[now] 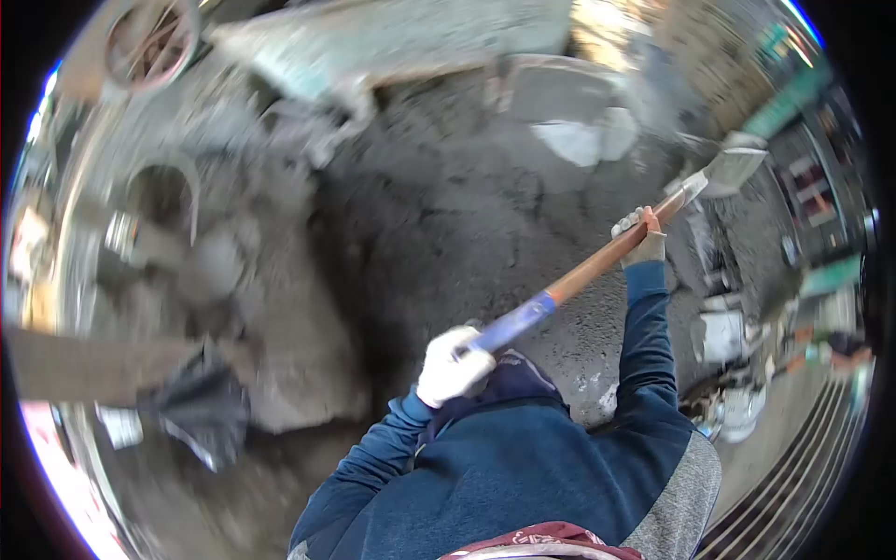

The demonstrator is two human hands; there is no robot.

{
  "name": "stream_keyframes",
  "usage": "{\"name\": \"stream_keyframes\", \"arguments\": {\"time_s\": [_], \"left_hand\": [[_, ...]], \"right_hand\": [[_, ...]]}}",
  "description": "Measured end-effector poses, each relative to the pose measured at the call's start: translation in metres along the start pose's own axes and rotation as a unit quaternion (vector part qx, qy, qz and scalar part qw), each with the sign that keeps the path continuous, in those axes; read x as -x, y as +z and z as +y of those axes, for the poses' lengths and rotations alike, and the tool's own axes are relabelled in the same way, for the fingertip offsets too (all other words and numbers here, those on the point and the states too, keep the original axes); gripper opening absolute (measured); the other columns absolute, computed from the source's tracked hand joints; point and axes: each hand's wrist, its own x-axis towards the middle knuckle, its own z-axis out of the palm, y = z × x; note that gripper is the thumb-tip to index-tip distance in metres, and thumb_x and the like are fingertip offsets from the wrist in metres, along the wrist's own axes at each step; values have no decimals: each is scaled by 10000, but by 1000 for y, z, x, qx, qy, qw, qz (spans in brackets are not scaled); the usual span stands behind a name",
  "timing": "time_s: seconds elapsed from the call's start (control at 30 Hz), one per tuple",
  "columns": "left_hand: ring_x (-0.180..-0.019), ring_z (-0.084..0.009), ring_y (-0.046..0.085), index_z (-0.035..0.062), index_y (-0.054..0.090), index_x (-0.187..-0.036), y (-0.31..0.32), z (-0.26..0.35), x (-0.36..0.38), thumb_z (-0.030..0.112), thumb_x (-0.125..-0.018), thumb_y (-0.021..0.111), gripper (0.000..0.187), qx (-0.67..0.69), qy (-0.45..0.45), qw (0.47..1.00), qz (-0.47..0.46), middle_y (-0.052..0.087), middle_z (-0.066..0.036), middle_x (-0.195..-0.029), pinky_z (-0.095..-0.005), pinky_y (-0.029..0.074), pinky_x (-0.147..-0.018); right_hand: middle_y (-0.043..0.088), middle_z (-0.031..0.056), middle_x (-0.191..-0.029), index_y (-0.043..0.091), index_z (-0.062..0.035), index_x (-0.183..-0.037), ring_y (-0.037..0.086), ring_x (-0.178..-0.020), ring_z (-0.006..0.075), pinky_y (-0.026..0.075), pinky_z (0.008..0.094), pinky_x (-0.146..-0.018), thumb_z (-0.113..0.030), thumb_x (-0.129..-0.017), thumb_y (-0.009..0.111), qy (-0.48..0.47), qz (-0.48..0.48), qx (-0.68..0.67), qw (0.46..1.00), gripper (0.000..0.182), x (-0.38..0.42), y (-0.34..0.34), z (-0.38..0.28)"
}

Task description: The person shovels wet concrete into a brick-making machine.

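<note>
A shovel point(597, 264) with a wooden shaft slants across my front, from low at the left to high at the right. My left hand point(455, 364), in a white glove, is wrapped round the blue end of the shaft. Farther up, my right hand point(642, 235) grips the bare wood; its glove is pale, with a reddish-orange patch at the fingers. The metal blade point(735, 170) is at the upper right, beyond the right hand. Beneath the shaft spreads dark grey, sand-like material point(448, 215).
A greenish-grey trough-like sheet point(401, 47) runs along the back, with a spoked wheel point(152, 42) to its left. Below the wheel is a blurred bucket point(163, 201). A wooden beam point(93, 366) with black plastic point(201, 403) juts in from the left. A white container point(723, 336) stands at right.
</note>
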Motion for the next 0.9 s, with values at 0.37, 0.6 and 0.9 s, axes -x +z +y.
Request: {"name": "stream_keyframes", "arguments": {"time_s": [0.37,0.6,0.9], "left_hand": [[-609,-132,465,101,592,-1301,0,-336,363,331,-1017,533,370,278,-114,635,712,533,9,-779,-329,430,-572],[-639,-178,528,71,588,-1079,22,-351,352,352,-975,585,300,335,-139,361,859,562,-37,-746,-346,471,-600],[-483,-167,429,155,436,-726,-62,-332,204,569,-921,594,484,448,-32,423,787,375,18,-553,-346,370,-457]], "right_hand": [[607,69,-759,594,-112,-883,625,-682,244,541,438,-639,-234,-951,585,582,-1,260,771,141,271,-148,558],[563,92,-614,556,-90,-771,611,-558,299,494,476,-500,-174,-907,618,757,-34,435,487,172,521,-197,535],[508,57,-639,518,-118,-971,515,-525,241,496,472,-509,-187,-948,622,613,-116,417,661,127,177,-135,778]]}}
